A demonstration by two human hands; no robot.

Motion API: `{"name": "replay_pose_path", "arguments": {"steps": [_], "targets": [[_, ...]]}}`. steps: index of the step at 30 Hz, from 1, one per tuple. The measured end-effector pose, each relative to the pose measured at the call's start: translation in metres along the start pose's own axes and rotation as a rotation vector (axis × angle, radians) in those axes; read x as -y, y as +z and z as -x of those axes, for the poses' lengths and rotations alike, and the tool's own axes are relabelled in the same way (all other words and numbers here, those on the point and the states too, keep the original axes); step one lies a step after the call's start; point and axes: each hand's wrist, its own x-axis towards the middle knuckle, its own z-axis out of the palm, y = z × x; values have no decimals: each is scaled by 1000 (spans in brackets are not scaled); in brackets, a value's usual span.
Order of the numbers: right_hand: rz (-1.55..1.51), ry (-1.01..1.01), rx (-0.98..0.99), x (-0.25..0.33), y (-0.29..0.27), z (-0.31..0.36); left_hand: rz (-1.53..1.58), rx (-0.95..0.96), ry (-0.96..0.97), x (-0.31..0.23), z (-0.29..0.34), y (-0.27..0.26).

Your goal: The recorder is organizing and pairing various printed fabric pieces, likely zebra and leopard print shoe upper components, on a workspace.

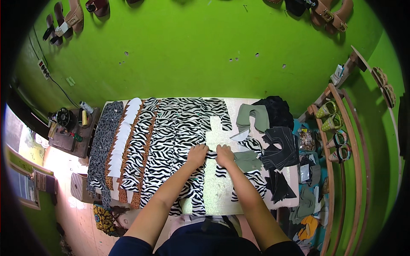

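Both hands meet over the middle of a light-topped table (218, 194). My left hand (197, 155) is closed at the right edge of the zebra-print fabric pieces (160, 170), which lie in overlapping rows. Close by, my right hand (224, 155) is closed too. A small zebra-print piece (211, 155) spans the gap between them, pinched by the fingers of both. Just right of my right hand lie grey-green cut pieces (247, 162). More zebra-print pieces (252, 183) rest beside my right forearm.
Black cut pieces (279, 149) and a grey-green curved stack (243, 115) occupy the table's right side. White pointed pieces (121, 141) and dark patterned fabric (104, 141) cover its left. A sewing machine (64, 117) stands at the left, a wooden shoe rack (337, 98) at the right.
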Motion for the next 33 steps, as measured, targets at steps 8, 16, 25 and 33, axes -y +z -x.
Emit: {"name": "replay_pose_path", "arguments": {"steps": [8,16,25,33], "targets": [[-431,-248,227,-42,-23,-28,102,266,18,-1,-23,-34],[-1062,9,367,-67,-84,-91,686,137,-293,29,-85,-67],[-550,-89,-416,-49,-42,-151,493,-175,-502,31,-144,-34],[-14,-328,-577,-52,-10,-142,-106,-485,-205,28,-138,7]]}}
